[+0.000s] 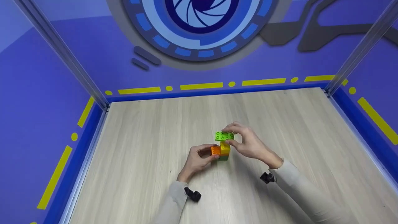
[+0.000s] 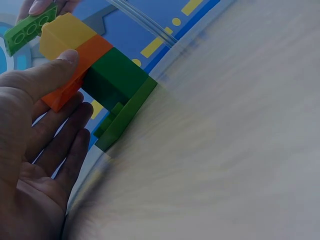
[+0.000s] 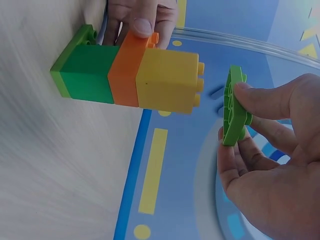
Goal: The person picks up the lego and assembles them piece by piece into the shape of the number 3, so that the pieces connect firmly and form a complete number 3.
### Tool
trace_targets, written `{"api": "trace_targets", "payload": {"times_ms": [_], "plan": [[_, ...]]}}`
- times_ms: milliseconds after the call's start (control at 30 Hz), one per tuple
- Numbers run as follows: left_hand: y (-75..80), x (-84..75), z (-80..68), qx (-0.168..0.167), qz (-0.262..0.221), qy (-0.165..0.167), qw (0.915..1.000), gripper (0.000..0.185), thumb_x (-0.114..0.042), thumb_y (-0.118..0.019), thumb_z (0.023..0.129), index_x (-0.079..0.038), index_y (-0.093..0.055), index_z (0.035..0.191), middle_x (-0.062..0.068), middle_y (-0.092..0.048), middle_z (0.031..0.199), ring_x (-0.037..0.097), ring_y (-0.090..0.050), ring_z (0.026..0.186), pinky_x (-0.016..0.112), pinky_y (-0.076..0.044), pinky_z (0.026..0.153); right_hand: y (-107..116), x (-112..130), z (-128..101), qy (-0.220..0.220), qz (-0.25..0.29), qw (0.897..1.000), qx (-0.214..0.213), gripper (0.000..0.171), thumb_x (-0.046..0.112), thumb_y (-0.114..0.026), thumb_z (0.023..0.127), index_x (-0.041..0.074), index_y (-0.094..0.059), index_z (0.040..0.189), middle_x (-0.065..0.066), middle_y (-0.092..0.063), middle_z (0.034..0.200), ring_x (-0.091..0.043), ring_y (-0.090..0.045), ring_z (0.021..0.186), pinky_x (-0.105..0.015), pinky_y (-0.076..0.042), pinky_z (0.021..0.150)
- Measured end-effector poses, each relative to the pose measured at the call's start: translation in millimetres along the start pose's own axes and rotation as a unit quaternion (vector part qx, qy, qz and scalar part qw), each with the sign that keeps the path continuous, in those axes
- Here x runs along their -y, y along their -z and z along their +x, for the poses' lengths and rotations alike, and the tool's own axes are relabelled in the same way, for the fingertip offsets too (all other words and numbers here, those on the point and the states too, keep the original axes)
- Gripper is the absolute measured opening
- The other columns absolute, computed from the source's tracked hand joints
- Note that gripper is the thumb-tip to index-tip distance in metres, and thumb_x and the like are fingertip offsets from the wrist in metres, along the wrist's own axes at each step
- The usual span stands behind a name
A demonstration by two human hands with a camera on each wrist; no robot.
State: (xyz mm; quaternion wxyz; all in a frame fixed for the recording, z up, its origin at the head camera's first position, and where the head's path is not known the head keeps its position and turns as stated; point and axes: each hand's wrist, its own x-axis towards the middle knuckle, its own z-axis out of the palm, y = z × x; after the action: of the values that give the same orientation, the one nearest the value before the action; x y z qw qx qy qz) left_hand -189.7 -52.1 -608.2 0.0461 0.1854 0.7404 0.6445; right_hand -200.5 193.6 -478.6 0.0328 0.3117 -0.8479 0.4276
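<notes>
A small tower of toy building bricks stands on the table. Its layers are a thin light green base brick (image 3: 61,75), a dark green brick (image 3: 90,73), an orange brick (image 3: 125,75) jutting out to the left, and a yellow brick (image 3: 167,80) with bare studs on top. My left hand (image 1: 198,159) grips the orange brick's jutting end, thumb on the near side and fingers behind. My right hand (image 1: 248,143) pinches a thin light green brick (image 1: 224,136) between thumb and fingers. This brick is held above the yellow one, studs up, with a gap showing in the right wrist view.
The wood-grain table (image 1: 140,133) spreads around the tower. Blue printed panels (image 1: 93,59) with yellow dashes wall it at the back and both sides, with metal posts (image 1: 357,49) at the corners. Small black devices (image 1: 193,194) sit at both cuffs.
</notes>
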Motion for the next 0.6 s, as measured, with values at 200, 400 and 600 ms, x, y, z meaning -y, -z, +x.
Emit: {"api": "trace_targets", "payload": {"times_ms": [200,400,600], "plan": [[0.5,-0.2,0.3,0.004,-0.008,-0.005,0.9999,0.043,-0.021,-0.086,0.093,-0.012,-0.076,0.133,0.007,-0.077,0.129,0.021,-0.074,0.117,0.036,-0.061,0.102,-2.8,2.3,-0.2,-0.005,0.005,1.000,0.014,0.030,0.002,-0.078,0.096,0.010,-0.076,0.125,-0.003,-0.072,0.123,-0.022,-0.068,0.113,-0.051,-0.058,0.100],[0.5,0.4,0.0,0.006,-0.020,-0.005,0.9998,0.042,-0.021,-0.087,0.092,-0.014,-0.076,0.133,0.005,-0.077,0.128,0.020,-0.074,0.118,0.033,-0.060,0.103,-6.5,1.2,-1.4,-0.007,0.011,1.000,0.028,0.031,0.002,-0.077,0.097,0.011,-0.076,0.126,-0.002,-0.071,0.124,-0.022,-0.068,0.116,-0.048,-0.058,0.103],[0.0,-0.6,0.3,0.009,-0.022,-0.007,0.9997,0.041,-0.021,-0.087,0.092,-0.016,-0.077,0.131,0.004,-0.079,0.126,0.021,-0.075,0.117,0.036,-0.061,0.102,-9.1,-2.1,-3.0,0.001,0.017,0.999,0.039,0.032,0.000,-0.078,0.096,0.012,-0.075,0.125,0.000,-0.071,0.124,-0.021,-0.068,0.116,-0.047,-0.059,0.103]]}}
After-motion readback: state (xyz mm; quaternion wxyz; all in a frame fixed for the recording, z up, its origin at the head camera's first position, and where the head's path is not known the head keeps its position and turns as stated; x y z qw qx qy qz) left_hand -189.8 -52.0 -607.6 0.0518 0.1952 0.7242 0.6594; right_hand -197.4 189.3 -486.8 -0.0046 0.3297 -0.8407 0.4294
